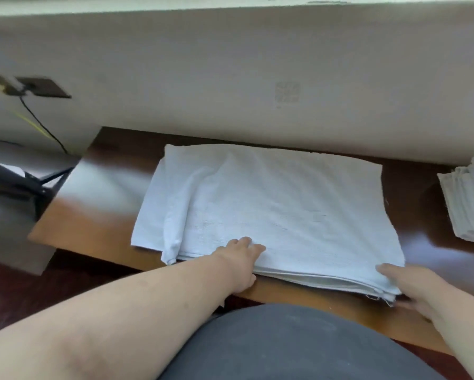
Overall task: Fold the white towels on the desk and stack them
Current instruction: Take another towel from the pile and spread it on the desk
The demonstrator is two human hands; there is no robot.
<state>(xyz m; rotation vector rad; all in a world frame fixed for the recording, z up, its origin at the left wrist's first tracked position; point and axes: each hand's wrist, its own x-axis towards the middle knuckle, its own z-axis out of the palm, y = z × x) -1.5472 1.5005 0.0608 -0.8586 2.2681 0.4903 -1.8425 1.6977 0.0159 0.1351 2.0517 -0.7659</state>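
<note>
Wall [230,64]: pale, running behind the far edge of the desk, with a faint square printed mark right of centre.
Desk [98,220]: glossy brown wood, its left corner catching a bright reflection.
Pile of white towels [271,209]: large unfolded cloths lying flat in layers at the middle of the desk, the near edge reaching the desk's front edge; one crumpled fold runs down the left side.
Folded towel stack [471,201]: a neat white stack on the desk at the far right, well apart from the flat pile and partly cut off by the frame.
Left hand [241,259]: on the near left edge of the flat pile, fingers lying over the top layer and the thumb at the edge; whether it pinches the cloth cannot be told.
Right hand [411,286]: at the near right corner of the pile, thumb on top and fingers tucked beneath the layers, gripping that corner.
Wall sockets [42,87]: dark plates at upper left, a black cable hanging from them.
</note>
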